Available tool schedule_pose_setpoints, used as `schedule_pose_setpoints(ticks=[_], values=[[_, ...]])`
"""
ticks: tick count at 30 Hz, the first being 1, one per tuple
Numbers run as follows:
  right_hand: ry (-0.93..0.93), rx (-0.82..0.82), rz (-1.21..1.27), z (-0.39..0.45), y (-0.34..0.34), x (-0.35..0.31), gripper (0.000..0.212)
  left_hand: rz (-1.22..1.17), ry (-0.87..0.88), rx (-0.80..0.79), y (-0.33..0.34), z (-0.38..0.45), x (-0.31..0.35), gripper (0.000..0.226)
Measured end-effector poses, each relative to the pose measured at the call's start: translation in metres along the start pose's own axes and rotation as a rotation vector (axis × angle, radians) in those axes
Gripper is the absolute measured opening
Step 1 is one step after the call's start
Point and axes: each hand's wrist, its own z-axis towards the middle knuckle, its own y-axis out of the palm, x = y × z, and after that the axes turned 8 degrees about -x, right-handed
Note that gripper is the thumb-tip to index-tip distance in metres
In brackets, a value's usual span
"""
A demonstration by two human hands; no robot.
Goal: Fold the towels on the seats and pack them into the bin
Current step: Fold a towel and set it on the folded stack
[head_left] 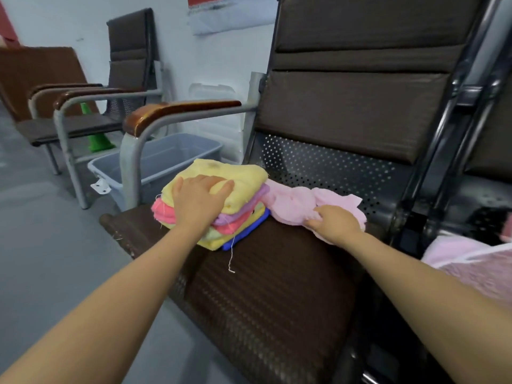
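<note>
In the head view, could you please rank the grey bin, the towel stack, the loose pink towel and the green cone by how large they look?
1. Grey bin, though partly hidden by the armrest frame.
2. Towel stack and loose pink towel: too alike to rank.
3. Green cone, but it stands farther off, so its real size is unsure.

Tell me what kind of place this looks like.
Probably a waiting area or lobby: joined brown padded seats with metal armrests, more matching chairs along the wall, and a bare grey floor.
</note>
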Motion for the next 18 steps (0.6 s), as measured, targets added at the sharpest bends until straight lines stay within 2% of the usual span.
schedule_pose_setpoints(ticks=[2,5,9,11,15,18], values=[[0.081,-0.049,0.301,-0.014,-0.012,0.021,0.04,0.04,-0.009,-0.036,0.013,0.011,0.009,0.045],[0.173,-0.102,0.689,-0.042,-0.035,0.036,0.029,0.092,-0.006,-0.167,0.029,0.029,0.026,0.043],[0.237,0.034,1.058,-0.073,-0.058,0.053,0.025,0.088,-0.042,-0.344,0.03,0.039,0.053,0.048],[0.236,0.098,1.212,-0.09,-0.078,0.056,0.022,0.075,-0.042,-0.373,0.021,0.033,0.073,0.049],[0.277,0.2,1.434,-0.121,-0.128,0.047,0.018,-0.172,0.03,-0.39,0.0,-0.002,0.126,0.041],[0.266,0.21,1.585,-0.152,-0.175,0.044,0.021,-0.398,0.044,-0.43,-0.014,-0.036,0.178,0.045]])
